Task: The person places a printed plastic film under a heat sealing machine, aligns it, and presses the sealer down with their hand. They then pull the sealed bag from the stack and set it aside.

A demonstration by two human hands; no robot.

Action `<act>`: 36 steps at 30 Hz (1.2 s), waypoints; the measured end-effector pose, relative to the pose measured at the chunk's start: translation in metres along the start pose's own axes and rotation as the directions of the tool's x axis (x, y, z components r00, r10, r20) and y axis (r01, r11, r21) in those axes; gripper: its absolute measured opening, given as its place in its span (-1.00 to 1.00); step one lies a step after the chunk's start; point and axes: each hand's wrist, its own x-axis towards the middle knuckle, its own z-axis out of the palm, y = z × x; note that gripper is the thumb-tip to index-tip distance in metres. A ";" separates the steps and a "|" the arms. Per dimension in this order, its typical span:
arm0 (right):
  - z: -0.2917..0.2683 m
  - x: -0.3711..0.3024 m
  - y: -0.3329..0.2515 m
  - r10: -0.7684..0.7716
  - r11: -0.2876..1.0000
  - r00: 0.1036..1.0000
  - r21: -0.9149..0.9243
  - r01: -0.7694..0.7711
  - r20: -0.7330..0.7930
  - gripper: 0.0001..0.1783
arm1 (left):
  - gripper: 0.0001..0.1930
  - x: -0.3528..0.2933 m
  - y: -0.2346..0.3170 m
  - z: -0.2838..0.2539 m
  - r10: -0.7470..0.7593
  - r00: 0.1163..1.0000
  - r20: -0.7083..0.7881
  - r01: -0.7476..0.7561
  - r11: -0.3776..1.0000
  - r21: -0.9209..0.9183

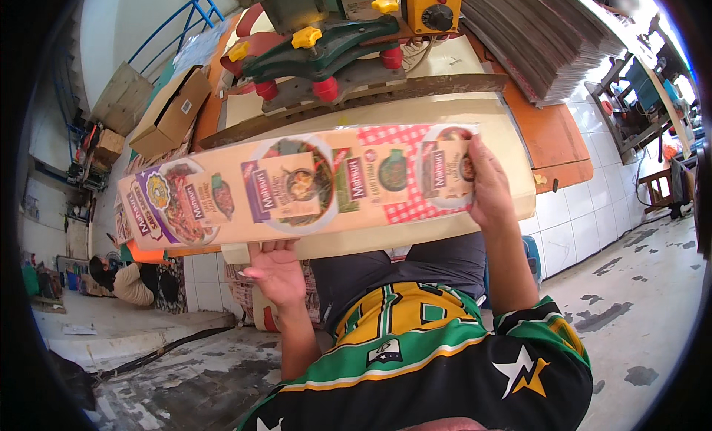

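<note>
A long printed sheet (282, 186), peach-coloured with pictures of food bowls and a red-and-white checked patch, stretches across in front of me, slightly tilted. My right hand (489, 180) grips its right end, with the thumb on the printed face. Under the lower edge, left of the middle, is my left hand (278, 277), palm up and thumb held apart; its fingertips are hidden behind the sheet. I cannot tell whether it is one sheet or a thin stack. Below it lies a cream-coloured board or padded surface (512, 156).
Beyond the sheet stands a dark green machine clamp (326, 53) with yellow knobs and red feet, beside a yellow control box (432, 10). A cardboard box (172, 110) sits at the left. A tall stack of sheets (541, 41) is at the right. Another person (126, 279) crouches at far left.
</note>
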 end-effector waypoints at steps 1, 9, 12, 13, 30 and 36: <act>0.004 -0.001 0.006 0.026 1.000 0.999 0.011 -0.027 0.028 -0.53 | -0.17 0.002 -0.002 0.013 -0.018 0.999 0.037 0.020 0.998 -0.063; 0.018 -0.012 0.022 0.117 0.992 0.992 -0.041 -0.115 0.036 -0.44 | -0.49 0.003 0.001 0.019 -0.166 0.938 -0.305 0.170 0.985 -0.013; 0.013 -0.013 0.016 0.138 0.982 0.981 -0.146 -0.118 0.137 -0.47 | -0.52 0.003 0.002 0.013 -0.172 0.936 -0.306 0.167 0.985 -0.041; 0.007 -0.012 0.014 0.152 0.974 0.974 -0.193 -0.119 0.166 -0.49 | -0.53 0.002 0.003 0.012 -0.173 0.936 -0.307 0.166 0.985 -0.048; -0.005 -0.004 0.006 0.221 0.776 0.935 -0.631 0.004 0.278 -0.53 | -0.54 0.000 0.007 0.007 -0.146 0.916 -0.374 0.160 0.987 0.006; 0.004 -0.018 0.008 0.412 0.812 0.871 -0.541 -0.219 0.266 -0.57 | -0.57 -0.006 0.007 -0.004 -0.232 0.939 -0.256 0.208 0.971 -0.117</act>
